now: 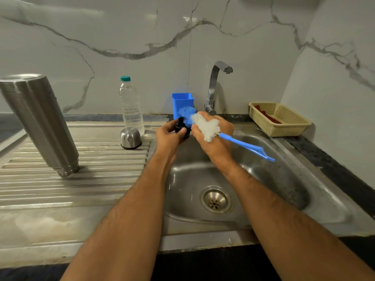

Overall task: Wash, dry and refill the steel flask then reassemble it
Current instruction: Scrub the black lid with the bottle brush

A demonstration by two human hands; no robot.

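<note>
Over the sink (pixel 284 179), my left hand (pixel 169 135) gripping the black stopper (pixel 181 126), my right hand (pixel 215 138) clutching the blue bottle brush (pixel 239 141), bristles against stopper, steel flask (pixel 40 122) upside down on the drainer.

A single head-worn camera looks forward and down from just above the person's own forearms, which reach in from the bottom edge. It faces the wall (pixel 142 33) behind the sink (pixel 284 179), with the drainboard (pixel 81 179) to the left and the tap (pixel 215 86) near centre. The wide lens bends the edges. The hands sit close, mid-frame. No second view exists.
</note>
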